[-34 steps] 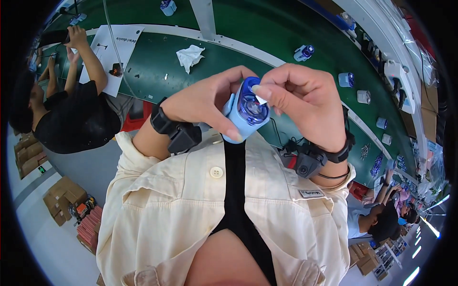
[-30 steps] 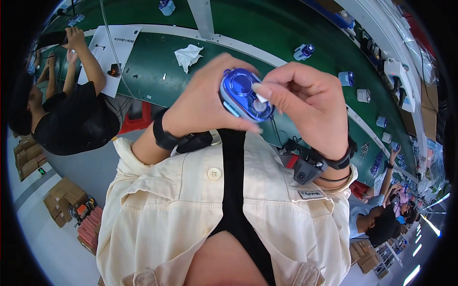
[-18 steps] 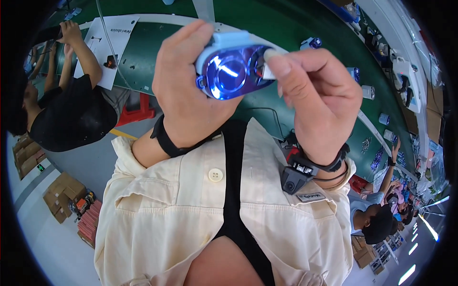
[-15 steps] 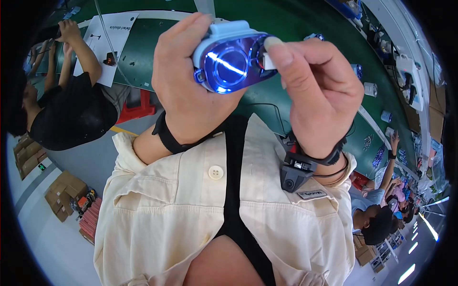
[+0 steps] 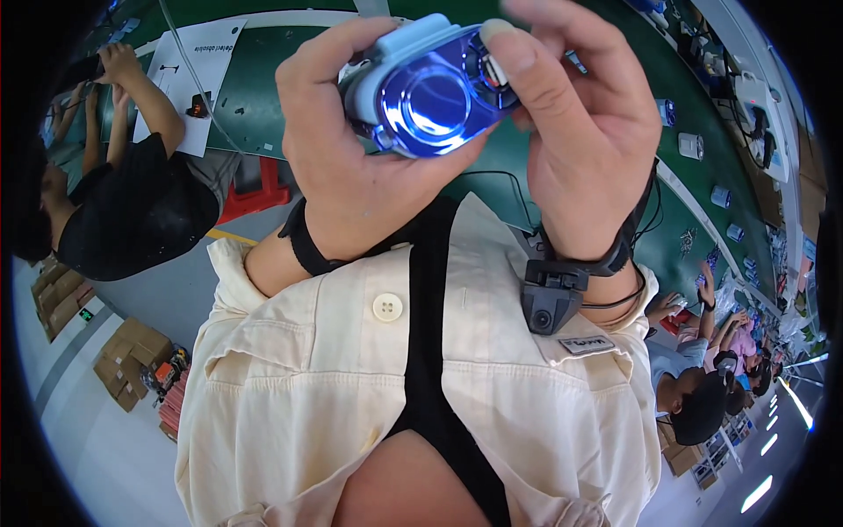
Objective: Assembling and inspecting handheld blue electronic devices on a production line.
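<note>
My left hand (image 5: 338, 167) is wrapped round a handheld device (image 5: 426, 105) with a light-blue casing and a shiny blue-violet oval face. A round ring marks the face; the exact kind of device does not show. At its right end, a dark round opening holds a small white connector-like piece (image 5: 497, 70) with a bit of red beside it. My right hand (image 5: 588, 132) has its thumb pressed at this opening, against the rim and the white piece. Its index finger is raised and bent behind the thumb, while the other fingers curl beside the device's right end, partly hidden.
Beneath my hands lies a green worktable (image 5: 263, 88) with a printed sheet (image 5: 189, 79) at left. Blue-and-white units (image 5: 691, 146) stand along its right side. A person in black (image 5: 145, 206) works at left; others (image 5: 694, 395) sit at right. A red stool (image 5: 255, 193) stands nearby.
The device has tilted, its right end rising. The white piece between my right thumb and index finger now sits in the opening, and the index finger has lifted away from the thumb.
</note>
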`<state>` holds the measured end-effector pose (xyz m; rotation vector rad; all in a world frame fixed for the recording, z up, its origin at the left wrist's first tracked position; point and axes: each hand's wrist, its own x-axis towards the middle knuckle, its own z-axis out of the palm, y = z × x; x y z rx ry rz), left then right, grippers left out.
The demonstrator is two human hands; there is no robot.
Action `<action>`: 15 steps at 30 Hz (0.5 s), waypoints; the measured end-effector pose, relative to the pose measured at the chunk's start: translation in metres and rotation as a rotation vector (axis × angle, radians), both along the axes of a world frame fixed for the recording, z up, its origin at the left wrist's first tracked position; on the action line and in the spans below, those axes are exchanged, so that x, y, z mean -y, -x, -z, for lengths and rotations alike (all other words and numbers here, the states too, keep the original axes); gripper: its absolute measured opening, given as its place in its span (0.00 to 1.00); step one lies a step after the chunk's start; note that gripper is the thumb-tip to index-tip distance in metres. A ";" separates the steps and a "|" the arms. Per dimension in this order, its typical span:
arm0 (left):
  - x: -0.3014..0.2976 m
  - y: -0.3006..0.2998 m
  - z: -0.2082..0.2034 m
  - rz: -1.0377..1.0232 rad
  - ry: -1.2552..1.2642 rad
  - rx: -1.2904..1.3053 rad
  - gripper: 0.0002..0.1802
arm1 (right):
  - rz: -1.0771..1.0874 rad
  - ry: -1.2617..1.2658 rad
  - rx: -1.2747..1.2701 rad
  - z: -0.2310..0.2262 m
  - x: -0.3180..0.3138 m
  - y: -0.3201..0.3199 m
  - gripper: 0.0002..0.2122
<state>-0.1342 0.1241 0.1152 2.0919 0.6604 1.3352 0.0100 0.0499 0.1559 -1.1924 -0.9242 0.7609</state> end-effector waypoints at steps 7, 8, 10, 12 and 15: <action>0.004 0.003 -0.010 -0.031 -0.081 -0.132 0.44 | -0.159 -0.065 -0.149 0.008 -0.002 0.000 0.14; 0.005 0.004 -0.010 -0.028 -0.056 -0.126 0.44 | -0.192 -0.032 -0.227 0.006 -0.003 0.001 0.14; 0.005 0.006 -0.008 -0.021 -0.003 -0.111 0.43 | -0.257 0.038 -0.382 0.002 -0.005 0.003 0.13; 0.005 0.009 -0.007 -0.017 -0.012 -0.125 0.43 | -0.270 0.052 -0.405 0.003 -0.005 0.006 0.13; 0.004 0.012 -0.007 -0.007 -0.032 -0.150 0.43 | -0.296 0.077 -0.448 0.003 -0.003 0.009 0.14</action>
